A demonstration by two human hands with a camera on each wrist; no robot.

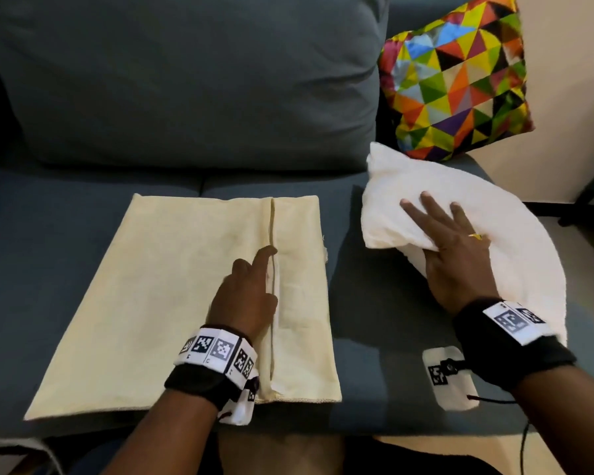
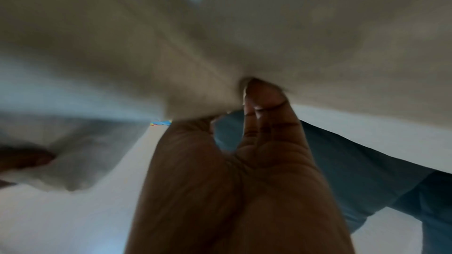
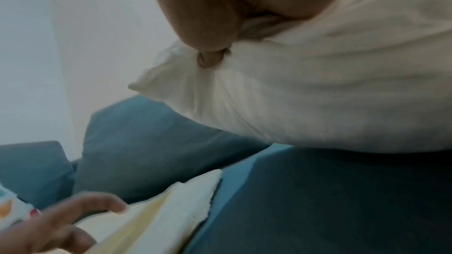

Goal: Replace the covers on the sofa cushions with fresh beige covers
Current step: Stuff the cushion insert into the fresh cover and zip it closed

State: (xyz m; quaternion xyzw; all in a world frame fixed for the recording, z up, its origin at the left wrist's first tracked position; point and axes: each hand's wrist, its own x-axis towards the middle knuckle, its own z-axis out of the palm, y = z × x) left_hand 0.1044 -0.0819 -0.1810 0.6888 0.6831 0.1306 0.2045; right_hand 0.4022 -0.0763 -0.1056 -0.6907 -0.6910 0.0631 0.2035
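Observation:
A flat beige cover (image 1: 158, 286) lies on the dark blue sofa seat (image 1: 374, 320), its slit opening running front to back. My left hand (image 1: 270, 272) rests on it at the slit, index finger stretched along the flap edge. In the blurred left wrist view, thumb and finger of that hand (image 2: 234, 107) pinch a fold of the cover (image 2: 122, 36). To the right, my right hand (image 1: 436, 231) grips the bare white cushion insert (image 1: 408, 176), fingers spread on top. Its thumb (image 3: 208, 59) digs into the insert (image 3: 330, 94), whose left edge is raised off the seat.
A cushion in a multicoloured triangle cover (image 1: 456, 77) leans at the sofa's back right corner. The big blue back cushion (image 1: 186, 80) fills the rear. A white marker tag (image 1: 450, 378) hangs from my right wrist over the seat's front edge. Floor shows at the right.

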